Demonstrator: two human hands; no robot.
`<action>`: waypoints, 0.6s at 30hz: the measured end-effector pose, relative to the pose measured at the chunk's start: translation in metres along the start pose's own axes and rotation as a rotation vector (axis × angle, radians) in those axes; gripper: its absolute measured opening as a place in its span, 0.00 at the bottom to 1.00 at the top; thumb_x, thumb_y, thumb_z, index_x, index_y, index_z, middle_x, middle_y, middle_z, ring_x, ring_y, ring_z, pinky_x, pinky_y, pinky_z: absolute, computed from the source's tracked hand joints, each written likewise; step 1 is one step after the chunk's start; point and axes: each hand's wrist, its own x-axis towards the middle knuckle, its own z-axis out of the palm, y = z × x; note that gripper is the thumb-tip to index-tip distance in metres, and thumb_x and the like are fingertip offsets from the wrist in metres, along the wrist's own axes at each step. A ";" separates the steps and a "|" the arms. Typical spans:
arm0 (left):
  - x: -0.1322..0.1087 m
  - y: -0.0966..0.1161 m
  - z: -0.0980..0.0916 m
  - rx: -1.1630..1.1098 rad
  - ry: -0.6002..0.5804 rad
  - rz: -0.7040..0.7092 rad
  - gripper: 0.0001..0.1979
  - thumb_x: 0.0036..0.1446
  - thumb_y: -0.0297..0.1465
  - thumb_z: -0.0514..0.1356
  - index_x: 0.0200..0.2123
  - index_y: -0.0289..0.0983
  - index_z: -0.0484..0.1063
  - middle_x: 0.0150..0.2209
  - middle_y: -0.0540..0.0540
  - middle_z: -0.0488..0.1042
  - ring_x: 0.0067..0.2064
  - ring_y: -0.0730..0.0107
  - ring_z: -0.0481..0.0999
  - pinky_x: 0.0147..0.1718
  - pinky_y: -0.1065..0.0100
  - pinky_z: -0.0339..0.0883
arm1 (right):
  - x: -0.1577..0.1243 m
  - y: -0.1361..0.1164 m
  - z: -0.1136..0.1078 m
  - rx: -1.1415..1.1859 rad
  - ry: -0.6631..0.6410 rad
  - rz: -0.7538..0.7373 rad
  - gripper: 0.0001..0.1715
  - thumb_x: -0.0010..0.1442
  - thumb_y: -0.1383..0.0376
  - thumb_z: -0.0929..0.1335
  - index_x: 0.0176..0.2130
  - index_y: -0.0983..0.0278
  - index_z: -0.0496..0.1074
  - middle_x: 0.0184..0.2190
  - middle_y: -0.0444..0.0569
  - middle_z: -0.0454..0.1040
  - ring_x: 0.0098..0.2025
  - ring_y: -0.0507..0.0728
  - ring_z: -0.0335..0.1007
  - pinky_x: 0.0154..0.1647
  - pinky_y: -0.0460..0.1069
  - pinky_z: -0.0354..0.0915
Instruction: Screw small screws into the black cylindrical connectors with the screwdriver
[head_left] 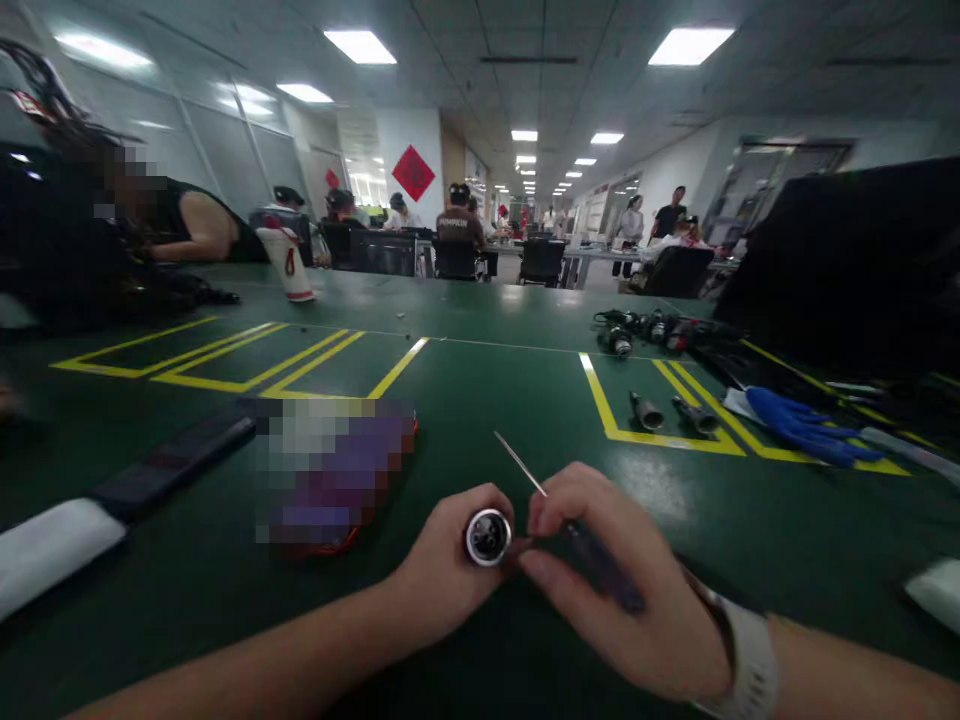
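My left hand (442, 560) is closed round a small round metal connector (487, 537), its open end facing me. My right hand (622, 580) touches the connector with its fingertips and grips a thin screwdriver (525, 470) with a dark purple handle; the metal shaft points up and to the left. Both hands rest low over the green table (480, 400), near its front edge. A white watch band (750, 660) is on my right wrist.
Yellow tape lines (600, 395) mark boxes on the table. Two metal connectors (671, 413), a blue glove (799, 425) and several dark connectors (645, 330) lie right. A blurred-out object (330, 465) and dark strap (172, 460) lie left. A cup (289, 265) and people sit beyond.
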 end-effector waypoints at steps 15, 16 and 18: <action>0.004 -0.012 0.002 0.299 0.263 0.116 0.28 0.46 0.23 0.60 0.52 0.39 0.59 0.53 0.43 0.65 0.54 0.59 0.65 0.54 0.53 0.58 | 0.011 0.038 0.002 -0.348 -0.139 -0.379 0.05 0.59 0.73 0.62 0.38 0.66 0.64 0.40 0.53 0.71 0.40 0.57 0.65 0.38 0.51 0.65; 0.005 -0.012 0.001 0.321 0.307 0.091 0.28 0.47 0.24 0.59 0.53 0.39 0.57 0.54 0.42 0.63 0.56 0.58 0.63 0.55 0.52 0.57 | 0.014 0.047 -0.002 -0.409 -0.118 -0.367 0.05 0.59 0.73 0.62 0.38 0.65 0.64 0.40 0.53 0.71 0.40 0.57 0.65 0.39 0.51 0.65; 0.007 -0.011 -0.001 0.338 0.300 0.054 0.26 0.50 0.25 0.58 0.53 0.39 0.57 0.55 0.42 0.63 0.56 0.58 0.63 0.54 0.52 0.58 | 0.021 0.068 -0.012 -0.572 -0.057 -0.335 0.04 0.59 0.71 0.63 0.38 0.65 0.64 0.39 0.53 0.71 0.41 0.57 0.65 0.39 0.51 0.65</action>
